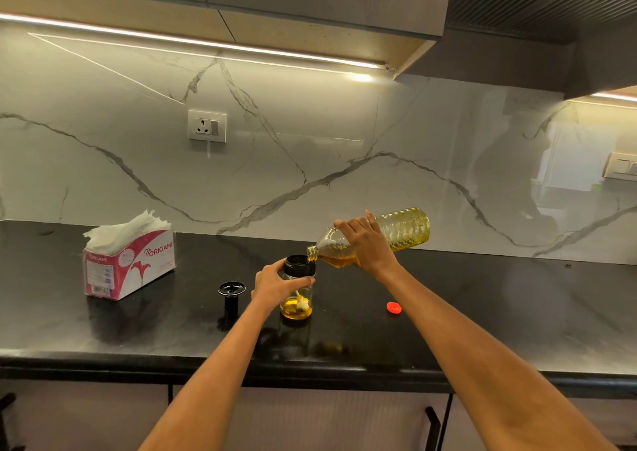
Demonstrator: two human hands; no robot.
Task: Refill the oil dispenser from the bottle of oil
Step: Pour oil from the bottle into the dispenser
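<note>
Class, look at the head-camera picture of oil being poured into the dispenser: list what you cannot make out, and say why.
- Head view: the middle of the oil dispenser is covered by the left hand.
- Head view: the neck of the oil bottle is partly behind the right hand.
- Head view: the small print on the tissue box is too small to read.
- Head view: whether oil is flowing is unclear at the mouth.

Single head-worn wide view, forward and down, near the black counter.

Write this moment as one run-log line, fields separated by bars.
step: pouring | right hand: tilts oil bottle over dispenser mouth | left hand: steadies dispenser on counter | level: low | red cap, dispenser lid: off, on counter
</note>
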